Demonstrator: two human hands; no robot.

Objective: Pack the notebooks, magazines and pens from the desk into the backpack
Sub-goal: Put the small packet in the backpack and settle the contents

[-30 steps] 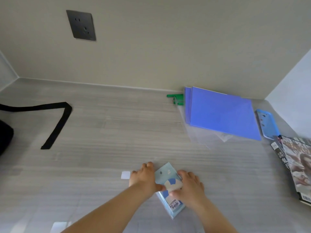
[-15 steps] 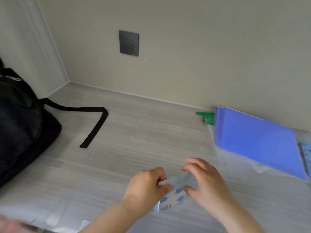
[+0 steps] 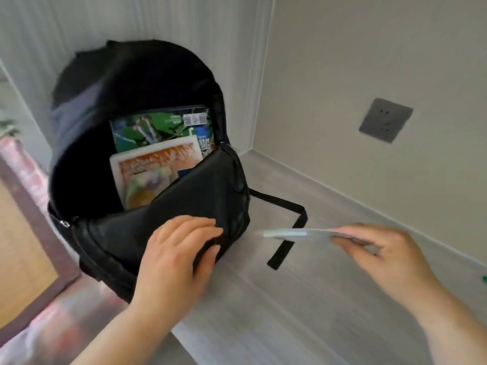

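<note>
The black backpack [image 3: 147, 106] stands open at the left end of the bench [image 3: 329, 299], near the back corner. Two magazines [image 3: 158, 154] stick up inside its main pocket. The left hand [image 3: 174, 259] lies on the front flap of the backpack, its fingers [image 3: 192, 227] spread and curled over the fabric. The right hand [image 3: 382, 256] is above the bench, right of the backpack, and its fingers [image 3: 350, 233] pinch a thin light-blue notebook [image 3: 297, 234], held almost flat. One black strap [image 3: 287, 227] lies on the bench under the notebook.
</note>
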